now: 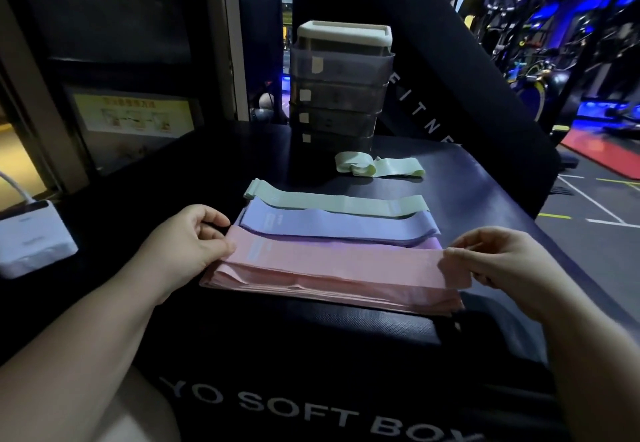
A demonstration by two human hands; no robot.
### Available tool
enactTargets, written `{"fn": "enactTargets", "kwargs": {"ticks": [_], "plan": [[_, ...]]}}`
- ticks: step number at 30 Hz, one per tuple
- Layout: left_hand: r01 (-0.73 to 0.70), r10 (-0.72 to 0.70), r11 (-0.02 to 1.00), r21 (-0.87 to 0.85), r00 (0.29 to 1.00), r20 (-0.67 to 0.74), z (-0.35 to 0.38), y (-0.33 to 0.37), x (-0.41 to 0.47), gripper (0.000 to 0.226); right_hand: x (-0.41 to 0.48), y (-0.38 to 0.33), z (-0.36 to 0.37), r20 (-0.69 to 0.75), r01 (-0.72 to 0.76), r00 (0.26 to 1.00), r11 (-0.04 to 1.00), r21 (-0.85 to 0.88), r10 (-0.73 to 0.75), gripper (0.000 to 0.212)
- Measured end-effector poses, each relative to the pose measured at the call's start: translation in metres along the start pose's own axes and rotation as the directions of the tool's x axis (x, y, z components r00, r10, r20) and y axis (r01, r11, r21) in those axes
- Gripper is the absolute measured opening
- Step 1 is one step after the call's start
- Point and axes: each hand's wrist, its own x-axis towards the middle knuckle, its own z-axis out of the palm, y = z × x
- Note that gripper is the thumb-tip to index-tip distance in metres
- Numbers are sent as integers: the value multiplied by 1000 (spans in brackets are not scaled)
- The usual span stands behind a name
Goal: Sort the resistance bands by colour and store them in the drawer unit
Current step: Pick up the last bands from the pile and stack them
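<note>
Here both hands work the same band. The left hand pinches one end of the top pink band between thumb and fingers, and the right hand pinches the other end. The strip is held flat and taut between them, likely to square it up on the pink stack lying just beneath the hands. Just beyond the hands, the purple bands lie in their own flat pile against the pink one's far edge. Beyond those a mint green band is laid straight. Farther still, a second green band lies crumpled at the foot of the drawer unit, whose drawers all look closed. The colours seem mostly sorted into rows on the black padded box; storing, I judge, has not begun. A white device sits well out past the left hand.
</note>
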Motion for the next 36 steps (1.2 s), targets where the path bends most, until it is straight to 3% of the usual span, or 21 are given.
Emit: {"fn": "enactTargets", "kwargs": {"ticks": [7, 13, 19, 32, 36], "plan": [[5, -5, 1000, 15, 1000, -6, 0, 4, -5, 41, 3, 5, 5, -71, -4, 997, 1000, -28, 2, 20], [14, -14, 1000, 21, 1000, -8, 0, -2, -4, 31, 4, 6, 6, -78, -20, 997, 1000, -21, 19, 25], [8, -11, 996, 93, 999, 31, 1, -11, -5, 28, -2, 2, 2, -6, -33, 999, 988, -151, 33, 22], [-40, 40, 976, 214, 999, 4, 1, -16, -4, 26, -7, -5, 0, 7, -12, 1000, 923, -385, 16, 39], [-43, 49, 969, 243, 999, -16, 3, -16, -4, 25, -8, -5, 0, 76, -17, 996, 905, -426, 55, 45]]}}
